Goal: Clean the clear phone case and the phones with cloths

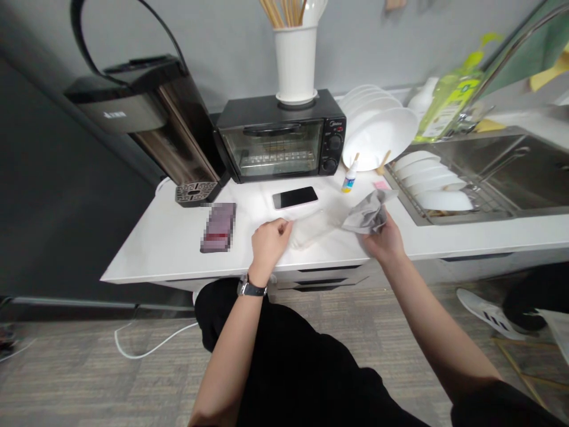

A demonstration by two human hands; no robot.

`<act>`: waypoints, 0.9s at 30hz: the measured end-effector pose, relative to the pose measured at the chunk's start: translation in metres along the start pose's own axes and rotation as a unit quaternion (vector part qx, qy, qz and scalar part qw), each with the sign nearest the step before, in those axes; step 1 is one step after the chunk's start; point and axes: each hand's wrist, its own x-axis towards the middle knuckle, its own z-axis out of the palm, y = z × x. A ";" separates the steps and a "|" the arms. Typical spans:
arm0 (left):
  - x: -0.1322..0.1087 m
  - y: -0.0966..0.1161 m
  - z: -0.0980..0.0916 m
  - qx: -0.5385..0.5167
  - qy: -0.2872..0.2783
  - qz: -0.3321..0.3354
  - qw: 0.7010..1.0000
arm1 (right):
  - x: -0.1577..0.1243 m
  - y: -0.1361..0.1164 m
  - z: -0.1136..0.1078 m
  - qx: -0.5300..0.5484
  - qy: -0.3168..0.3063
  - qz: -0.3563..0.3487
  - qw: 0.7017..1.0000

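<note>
A clear phone case [311, 228] lies at the counter's front, see-through and hard to make out against the white top. My left hand [270, 240], wearing a watch, is closed with thumb and fingers at the case's left edge. In my right hand [386, 240] is a crumpled grey cloth [367, 212], held just right of the case. Behind the case rests a phone [296, 197] with a dark screen. A small white bottle [349, 178] with a blue and yellow label stands upright beyond the cloth.
A toaster oven [280, 139] stands at the back, bearing a white utensil holder [296, 65]. On the left are a water dispenser [178, 130] and a blurred purple item [219, 228]. White plates [377, 130] and a sink [524, 160] with bowls [435, 181] are on the right. A person's shoe [486, 311] shows below.
</note>
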 end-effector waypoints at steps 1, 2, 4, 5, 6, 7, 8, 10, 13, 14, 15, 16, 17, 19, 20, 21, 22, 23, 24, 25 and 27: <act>0.005 0.002 0.001 0.029 0.017 0.015 0.999 | 0.000 0.002 -0.002 -0.002 -0.006 -0.010 1.000; 0.011 0.004 0.001 0.050 0.035 0.035 0.998 | -0.001 0.003 -0.003 -0.002 -0.010 -0.016 1.000; 0.027 0.004 0.004 0.074 0.056 0.072 0.993 | -0.002 0.001 -0.005 -0.002 -0.019 -0.022 1.000; 0.038 0.003 0.006 0.082 0.054 0.089 0.991 | -0.003 -0.001 -0.005 -0.004 -0.029 -0.025 0.999; 0.050 0.000 0.008 0.089 0.041 0.100 0.990 | -0.004 -0.003 -0.005 -0.006 -0.040 -0.029 0.999; 0.062 -0.004 0.010 0.092 0.023 0.106 0.990 | -0.005 -0.006 -0.004 -0.009 -0.053 -0.035 0.998; 0.073 -0.008 0.012 0.091 0.001 0.110 0.990 | -0.006 -0.009 -0.003 -0.010 -0.066 -0.040 0.997; 0.092 -0.017 0.016 0.080 -0.060 0.120 0.988 | -0.010 -0.014 -0.001 -0.008 -0.083 -0.044 0.996; 0.103 -0.026 0.019 0.068 -0.072 0.140 0.985 | -0.013 -0.019 0.003 0.009 -0.086 -0.026 0.996; 0.102 -0.027 0.019 0.069 -0.055 0.139 0.986 | -0.014 -0.020 0.004 0.010 -0.087 -0.020 0.996; 0.100 -0.027 0.018 0.073 -0.033 0.136 0.987 | -0.014 -0.020 0.005 0.007 -0.090 -0.017 0.996; 0.097 -0.027 0.017 0.080 -0.015 0.135 0.988 | -0.015 -0.020 0.006 0.000 -0.094 -0.018 0.995; 0.094 -0.025 0.016 0.088 -0.002 0.137 0.987 | -0.015 -0.021 0.007 -0.011 -0.100 -0.022 0.995; 0.088 -0.021 0.013 0.093 0.012 0.144 0.985 | -0.015 -0.021 0.006 -0.031 -0.112 -0.029 0.993; 0.085 -0.019 0.012 0.083 0.015 0.144 0.986 | -0.014 -0.021 0.006 -0.039 -0.117 -0.029 0.992; 0.083 -0.018 0.010 0.068 0.017 0.135 0.988 | -0.014 -0.021 0.006 -0.044 -0.122 -0.024 0.991; 0.081 -0.016 0.008 0.048 0.019 0.119 0.992 | -0.014 -0.021 0.005 -0.047 -0.125 -0.017 0.991; 0.079 -0.015 0.007 0.027 0.025 0.097 0.995 | -0.014 -0.021 0.005 -0.045 -0.125 -0.006 0.991; 0.078 -0.015 0.005 0.005 0.034 0.074 0.997 | -0.014 -0.021 0.006 -0.036 -0.121 0.005 0.992; 0.077 -0.014 0.004 -0.016 0.046 0.052 0.997 | -0.014 -0.021 0.006 -0.019 -0.112 0.018 0.993; 0.073 -0.013 0.001 -0.069 0.075 0.013 0.995 | -0.016 -0.023 0.009 0.037 -0.077 0.044 0.995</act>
